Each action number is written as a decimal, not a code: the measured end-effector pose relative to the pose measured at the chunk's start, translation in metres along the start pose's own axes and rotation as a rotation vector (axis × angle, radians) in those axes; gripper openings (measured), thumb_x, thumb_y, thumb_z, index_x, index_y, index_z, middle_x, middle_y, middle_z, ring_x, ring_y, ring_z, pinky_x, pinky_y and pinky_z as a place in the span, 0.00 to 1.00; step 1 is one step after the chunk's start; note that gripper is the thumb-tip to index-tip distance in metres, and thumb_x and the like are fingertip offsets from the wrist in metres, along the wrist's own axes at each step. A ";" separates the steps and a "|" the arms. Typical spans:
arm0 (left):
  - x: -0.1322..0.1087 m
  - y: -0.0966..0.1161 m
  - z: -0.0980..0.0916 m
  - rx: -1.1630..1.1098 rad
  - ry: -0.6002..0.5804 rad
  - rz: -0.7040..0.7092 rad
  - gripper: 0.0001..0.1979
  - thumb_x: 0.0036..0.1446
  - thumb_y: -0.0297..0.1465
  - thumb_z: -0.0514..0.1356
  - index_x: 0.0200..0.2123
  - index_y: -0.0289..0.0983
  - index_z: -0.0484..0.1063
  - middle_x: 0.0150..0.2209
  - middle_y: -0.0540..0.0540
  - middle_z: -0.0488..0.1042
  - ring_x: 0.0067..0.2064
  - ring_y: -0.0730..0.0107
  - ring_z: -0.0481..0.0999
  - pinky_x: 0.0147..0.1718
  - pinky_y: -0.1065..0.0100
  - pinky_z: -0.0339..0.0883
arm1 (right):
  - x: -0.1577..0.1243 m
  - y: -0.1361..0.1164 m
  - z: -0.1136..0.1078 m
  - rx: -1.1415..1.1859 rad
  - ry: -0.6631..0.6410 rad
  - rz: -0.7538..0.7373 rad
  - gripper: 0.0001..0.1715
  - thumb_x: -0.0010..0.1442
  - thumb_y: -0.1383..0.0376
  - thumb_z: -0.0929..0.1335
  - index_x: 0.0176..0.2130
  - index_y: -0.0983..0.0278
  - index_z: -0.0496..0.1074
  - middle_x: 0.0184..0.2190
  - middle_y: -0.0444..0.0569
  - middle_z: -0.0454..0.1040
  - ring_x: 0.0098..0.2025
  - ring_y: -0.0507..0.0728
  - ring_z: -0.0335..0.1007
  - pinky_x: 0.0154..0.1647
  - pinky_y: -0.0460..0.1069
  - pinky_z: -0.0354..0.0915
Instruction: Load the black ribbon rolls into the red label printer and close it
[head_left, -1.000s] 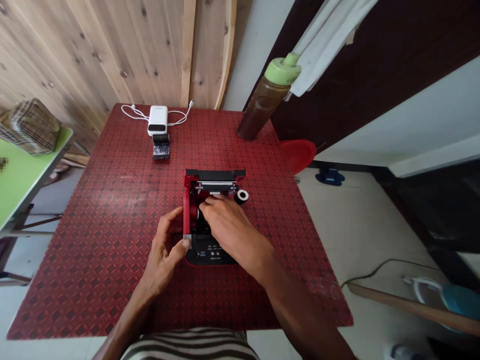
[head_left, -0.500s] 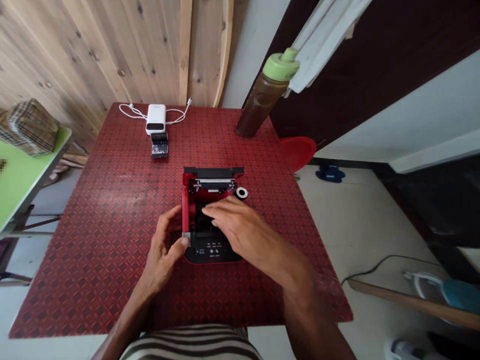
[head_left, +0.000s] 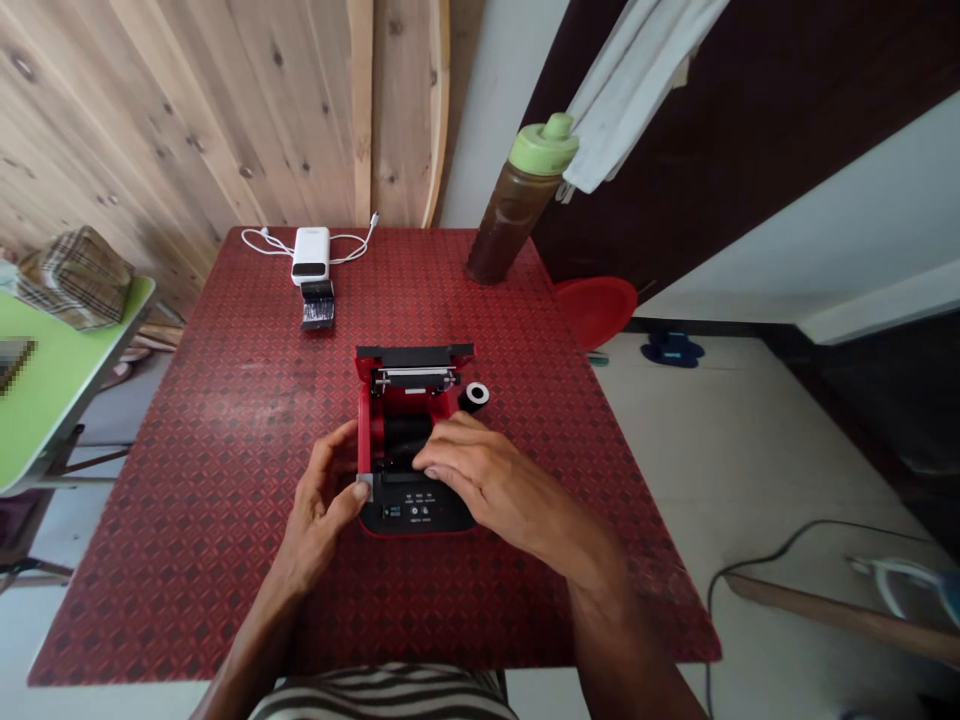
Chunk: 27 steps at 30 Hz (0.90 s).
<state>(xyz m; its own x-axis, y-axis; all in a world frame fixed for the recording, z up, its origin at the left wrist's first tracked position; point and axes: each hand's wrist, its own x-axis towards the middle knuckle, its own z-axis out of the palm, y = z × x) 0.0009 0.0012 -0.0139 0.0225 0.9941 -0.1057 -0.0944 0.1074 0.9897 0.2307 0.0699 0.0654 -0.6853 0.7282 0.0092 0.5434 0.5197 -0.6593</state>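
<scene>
A red and black label printer (head_left: 420, 513) stands on the table with its lid raised at the back. Inside its bay lies a black roll (head_left: 405, 436), partly covered by my right hand. My left hand (head_left: 319, 505) holds the printer's left side, thumb on the front left corner and fingers along the outer wall. At the bay's front edge is my right hand (head_left: 484, 465), its thumb and fingers drawn together; whatever is between them is hidden. Just behind that hand, a second black roll with a white end (head_left: 476, 396) rests beside the printer.
A white power bank (head_left: 310, 254) with a cable lies at the far left, with a small black and silver object (head_left: 318, 305) before it. Toward the far right corner stands a brown bottle with a green lid (head_left: 517, 205). A red stool (head_left: 600, 308) is beyond the right edge.
My right hand has come toward the front edge of the bay, and its fingers have drawn together. More of the black roll inside now shows. My left hand keeps its place on the printer.
</scene>
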 end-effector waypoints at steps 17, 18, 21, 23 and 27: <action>0.087 0.058 0.010 0.246 0.143 0.233 0.27 0.71 0.50 0.61 0.65 0.42 0.77 0.61 0.39 0.79 0.60 0.51 0.78 0.66 0.45 0.68 | -0.002 0.001 0.021 -0.022 0.186 0.044 0.17 0.76 0.80 0.62 0.41 0.61 0.71 0.42 0.48 0.73 0.47 0.58 0.68 0.50 0.54 0.72; 0.089 0.058 0.011 0.239 0.131 0.236 0.26 0.73 0.50 0.60 0.63 0.41 0.78 0.59 0.39 0.80 0.58 0.52 0.78 0.65 0.46 0.68 | -0.003 0.000 0.021 -0.021 0.216 0.032 0.17 0.76 0.79 0.62 0.41 0.61 0.71 0.42 0.48 0.73 0.46 0.58 0.68 0.49 0.54 0.73; 0.092 0.056 0.014 0.215 0.123 0.237 0.27 0.75 0.51 0.57 0.59 0.37 0.81 0.53 0.39 0.81 0.53 0.54 0.79 0.63 0.49 0.68 | -0.006 -0.001 0.019 -0.054 0.276 -0.004 0.14 0.76 0.77 0.64 0.46 0.62 0.74 0.44 0.49 0.75 0.48 0.60 0.70 0.52 0.57 0.74; 0.093 0.056 0.015 0.222 0.132 0.238 0.26 0.75 0.51 0.56 0.58 0.37 0.81 0.51 0.40 0.81 0.52 0.55 0.78 0.62 0.49 0.68 | -0.008 0.000 0.017 -0.110 0.254 -0.027 0.18 0.75 0.79 0.63 0.53 0.62 0.76 0.49 0.51 0.77 0.53 0.61 0.70 0.57 0.59 0.74; 0.093 0.055 0.013 0.226 0.124 0.240 0.25 0.75 0.50 0.56 0.58 0.39 0.81 0.53 0.40 0.81 0.53 0.55 0.78 0.61 0.50 0.67 | -0.002 0.004 0.012 -0.218 0.090 -0.060 0.14 0.74 0.78 0.67 0.47 0.63 0.79 0.47 0.52 0.79 0.53 0.63 0.72 0.61 0.61 0.74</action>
<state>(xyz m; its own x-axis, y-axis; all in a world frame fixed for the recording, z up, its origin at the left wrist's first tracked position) 0.0111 0.0991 0.0323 -0.0963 0.9861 0.1355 0.1411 -0.1213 0.9825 0.2281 0.0653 0.0538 -0.6790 0.7249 0.1165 0.6014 0.6402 -0.4780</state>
